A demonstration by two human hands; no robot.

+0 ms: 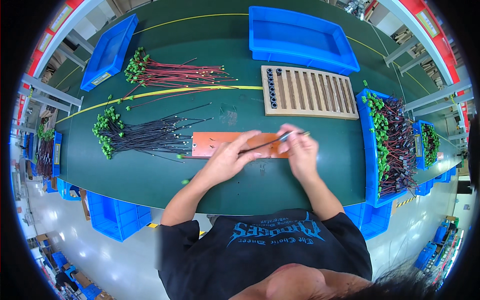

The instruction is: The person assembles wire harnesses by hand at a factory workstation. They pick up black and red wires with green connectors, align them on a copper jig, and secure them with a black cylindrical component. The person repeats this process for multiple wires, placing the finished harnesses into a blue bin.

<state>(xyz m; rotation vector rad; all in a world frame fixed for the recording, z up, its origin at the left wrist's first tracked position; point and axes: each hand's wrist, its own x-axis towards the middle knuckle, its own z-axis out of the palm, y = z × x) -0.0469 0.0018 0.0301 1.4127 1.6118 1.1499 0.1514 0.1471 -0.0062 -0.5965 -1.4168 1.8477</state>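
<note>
Over the orange board [202, 145], my left hand [225, 159] is closed on a black cable [261, 146], pinching it between thumb and fingers. The cable runs rightward to my right hand [301, 151], whose fingers are closed round a small dark cylinder [285, 136] near the cable's end. A yellowish tip [306, 133] shows just past those fingers. Whether the cable passes through the cylinder is too small to tell. Small dark pegs stand on the board. A green connector [180, 156] lies left of the board, with a thin cable leading toward my left hand.
Bundles of black cables [155, 132] and red cables [175, 74] with green connectors lie at the left. A wooden slotted rack [310, 92] holds small dark cylinders in its left column. Blue bins stand behind [305, 57], at far left [102, 65], and at right, full of cables [370, 165].
</note>
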